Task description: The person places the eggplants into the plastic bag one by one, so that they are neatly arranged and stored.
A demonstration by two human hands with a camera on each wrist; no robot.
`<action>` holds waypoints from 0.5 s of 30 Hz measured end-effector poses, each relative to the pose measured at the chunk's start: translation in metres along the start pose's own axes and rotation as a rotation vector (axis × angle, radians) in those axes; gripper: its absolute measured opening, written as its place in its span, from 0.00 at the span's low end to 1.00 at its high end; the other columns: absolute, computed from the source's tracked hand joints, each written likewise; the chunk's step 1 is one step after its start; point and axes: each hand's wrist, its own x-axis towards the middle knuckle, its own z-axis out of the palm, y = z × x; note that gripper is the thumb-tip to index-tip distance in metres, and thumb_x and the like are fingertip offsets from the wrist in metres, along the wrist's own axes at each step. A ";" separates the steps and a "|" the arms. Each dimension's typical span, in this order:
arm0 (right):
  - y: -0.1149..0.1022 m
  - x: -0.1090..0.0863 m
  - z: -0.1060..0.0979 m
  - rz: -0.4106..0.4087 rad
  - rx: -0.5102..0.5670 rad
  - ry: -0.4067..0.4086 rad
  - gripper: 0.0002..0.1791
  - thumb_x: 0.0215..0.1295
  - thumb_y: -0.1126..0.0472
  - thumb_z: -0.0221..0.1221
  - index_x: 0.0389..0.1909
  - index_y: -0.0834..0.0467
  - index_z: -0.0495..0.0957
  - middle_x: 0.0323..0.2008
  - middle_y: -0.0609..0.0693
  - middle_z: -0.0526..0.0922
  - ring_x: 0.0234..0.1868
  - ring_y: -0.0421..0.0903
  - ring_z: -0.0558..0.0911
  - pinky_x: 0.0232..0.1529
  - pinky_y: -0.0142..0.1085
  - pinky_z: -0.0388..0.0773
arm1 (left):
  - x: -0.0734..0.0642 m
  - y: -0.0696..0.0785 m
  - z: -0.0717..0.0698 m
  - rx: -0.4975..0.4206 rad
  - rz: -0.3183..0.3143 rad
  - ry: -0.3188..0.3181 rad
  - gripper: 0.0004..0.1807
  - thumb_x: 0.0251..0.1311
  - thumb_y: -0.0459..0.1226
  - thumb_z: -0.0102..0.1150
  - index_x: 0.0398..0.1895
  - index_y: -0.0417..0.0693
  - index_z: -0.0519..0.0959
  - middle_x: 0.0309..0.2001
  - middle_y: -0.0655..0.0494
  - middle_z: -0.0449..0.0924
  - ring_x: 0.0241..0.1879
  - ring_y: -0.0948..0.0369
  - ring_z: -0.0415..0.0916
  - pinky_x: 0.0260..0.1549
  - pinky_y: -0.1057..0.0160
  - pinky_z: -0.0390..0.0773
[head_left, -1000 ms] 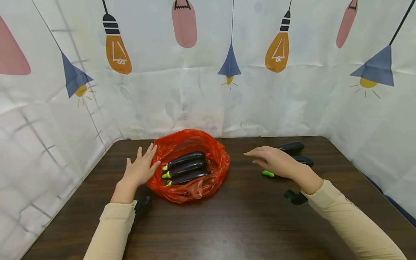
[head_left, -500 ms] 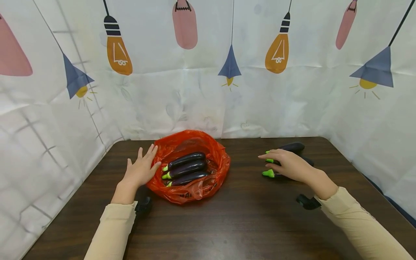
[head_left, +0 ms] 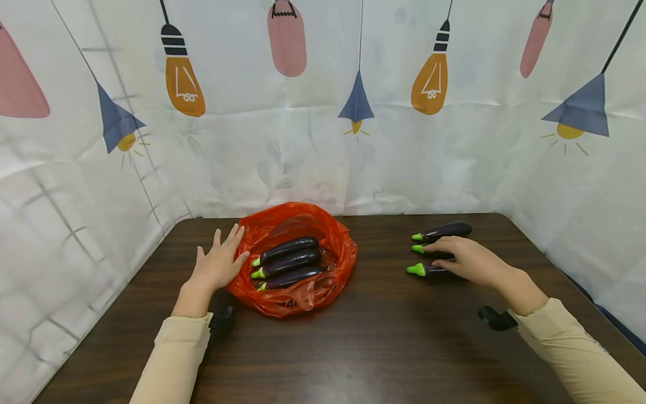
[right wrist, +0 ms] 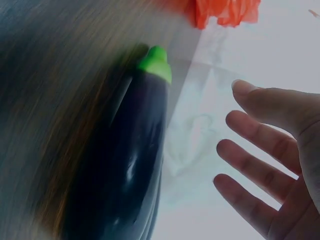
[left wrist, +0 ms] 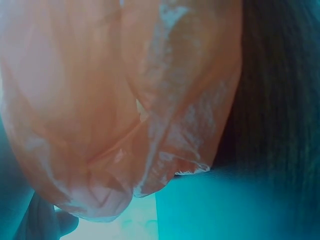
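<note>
A red plastic bag [head_left: 348, 247] stands with its mouth wide at the table's left middle, and several eggplants [head_left: 287, 262] lie side by side inside it. My left hand [head_left: 216, 266], fingers spread, rests at the bag's left rim; the left wrist view is mostly filled by the bag's side [left wrist: 115, 100]. On the right, three more eggplants lie in a row with green stems to the left: a far one [head_left: 449, 230], a middle one [head_left: 418, 248] and a near one [head_left: 426, 270]. Over the middle and near ones hovers my right hand [head_left: 469, 259], fingers extended and apart from the near eggplant [right wrist: 125, 160] in the right wrist view.
The dark wooden table [head_left: 323, 353] reaches back to a white printed curtain [head_left: 303, 146], which also hangs along the left and right sides. A black wrist camera [head_left: 497, 318] sits under the right wrist, another [head_left: 222, 318] by the left.
My right hand has moved right, from beside the loose eggplants to over them, uncovering their green stems. The left hand and the bag have stayed in place.
</note>
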 end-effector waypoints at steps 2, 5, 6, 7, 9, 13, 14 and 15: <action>0.002 -0.002 -0.001 0.013 -0.002 -0.007 0.20 0.65 0.66 0.69 0.58 0.62 0.83 0.53 0.57 0.84 0.50 0.56 0.84 0.44 0.47 0.83 | 0.000 0.000 -0.001 -0.002 -0.001 0.000 0.40 0.77 0.46 0.50 0.83 0.42 0.46 0.82 0.41 0.39 0.77 0.31 0.31 0.61 0.17 0.32; 0.006 -0.005 -0.002 0.033 0.004 -0.020 0.21 0.65 0.66 0.69 0.59 0.62 0.83 0.54 0.58 0.84 0.49 0.57 0.85 0.42 0.47 0.83 | -0.001 0.001 -0.001 -0.003 0.000 0.002 0.40 0.77 0.46 0.50 0.83 0.41 0.47 0.82 0.41 0.39 0.77 0.31 0.31 0.61 0.17 0.33; 0.006 -0.006 -0.002 0.037 0.006 -0.026 0.21 0.65 0.66 0.69 0.59 0.63 0.83 0.54 0.59 0.83 0.49 0.58 0.85 0.42 0.47 0.83 | -0.001 0.001 -0.001 -0.003 0.000 0.002 0.40 0.77 0.46 0.50 0.83 0.41 0.47 0.82 0.40 0.40 0.77 0.31 0.31 0.61 0.17 0.33; 0.007 -0.007 -0.002 0.041 0.009 -0.029 0.21 0.65 0.66 0.68 0.59 0.63 0.82 0.54 0.59 0.83 0.49 0.58 0.85 0.42 0.48 0.83 | -0.001 0.001 -0.001 -0.002 0.000 0.003 0.40 0.77 0.46 0.50 0.83 0.41 0.47 0.82 0.40 0.40 0.77 0.31 0.32 0.61 0.17 0.33; 0.009 -0.010 -0.003 0.051 0.012 -0.034 0.21 0.65 0.65 0.68 0.59 0.63 0.82 0.54 0.60 0.83 0.50 0.59 0.85 0.43 0.49 0.83 | -0.001 0.001 -0.001 -0.001 0.001 0.003 0.40 0.77 0.46 0.50 0.83 0.41 0.47 0.82 0.40 0.40 0.77 0.31 0.31 0.61 0.17 0.33; 0.013 -0.014 -0.002 0.067 0.007 -0.038 0.21 0.65 0.64 0.69 0.58 0.62 0.83 0.55 0.61 0.83 0.51 0.60 0.84 0.45 0.52 0.83 | -0.001 0.001 -0.001 -0.002 0.002 0.002 0.40 0.77 0.46 0.50 0.83 0.41 0.47 0.82 0.40 0.39 0.77 0.31 0.31 0.61 0.17 0.33; 0.015 -0.015 -0.001 0.072 0.002 -0.038 0.21 0.64 0.64 0.69 0.58 0.62 0.83 0.55 0.61 0.83 0.52 0.60 0.84 0.46 0.52 0.83 | -0.001 0.001 -0.001 -0.003 0.002 0.001 0.40 0.77 0.46 0.50 0.83 0.41 0.47 0.82 0.40 0.39 0.77 0.31 0.31 0.61 0.17 0.33; 0.016 -0.016 0.000 0.076 -0.001 -0.042 0.21 0.64 0.64 0.70 0.58 0.62 0.83 0.54 0.61 0.83 0.52 0.60 0.84 0.46 0.53 0.83 | -0.001 0.001 -0.001 -0.003 0.002 0.000 0.40 0.77 0.46 0.50 0.83 0.41 0.47 0.82 0.40 0.39 0.77 0.31 0.31 0.61 0.17 0.33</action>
